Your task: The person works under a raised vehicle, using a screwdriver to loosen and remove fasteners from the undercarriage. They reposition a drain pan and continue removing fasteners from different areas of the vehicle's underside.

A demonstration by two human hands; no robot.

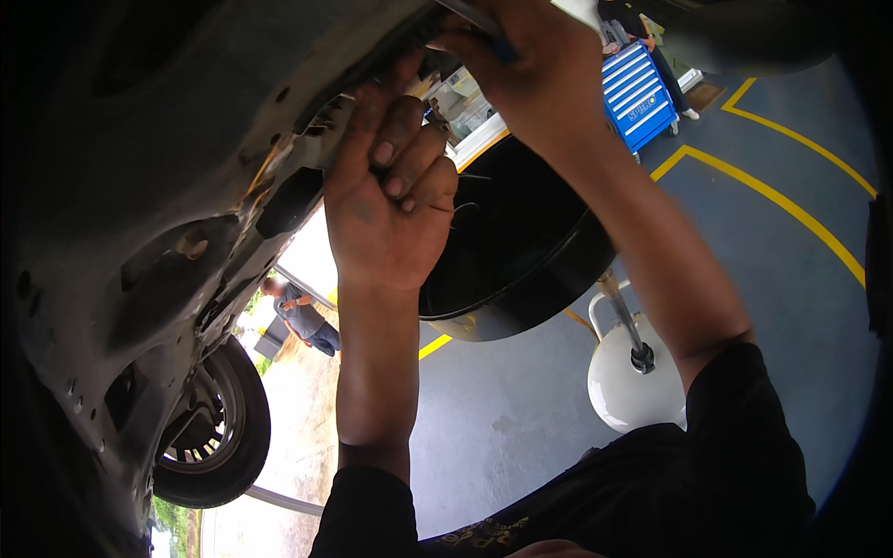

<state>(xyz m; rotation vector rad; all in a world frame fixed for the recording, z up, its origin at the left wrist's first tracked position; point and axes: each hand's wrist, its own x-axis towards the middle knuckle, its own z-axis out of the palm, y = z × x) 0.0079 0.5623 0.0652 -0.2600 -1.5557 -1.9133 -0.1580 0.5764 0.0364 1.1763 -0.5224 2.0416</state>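
Overhead spreads the dark underbody (pixel 186 121) of a raised car. My left hand (pixel 391 205) reaches up to its edge, palm towards me and smudged. Three of its fingers curl in, while the index finger and thumb go up against the underbody; whatever they pinch is hidden. Beside it, higher up, my right hand (pixel 549 84) is closed around a metal tool (pixel 470 14) with a bit of blue showing; its kind cannot be made out. Below both hands stands a wide black oil drain pan (pixel 516 312).
The pan's metal stem (pixel 633 325) rises from a white round tank (pixel 633 391). A car wheel (pixel 233 428) hangs at lower left. Far right is a blue tool cabinet (pixel 640 98), with a person (pixel 656 56) near it. Another person (pixel 302 316) stands outside at left. Yellow lines mark the grey floor.
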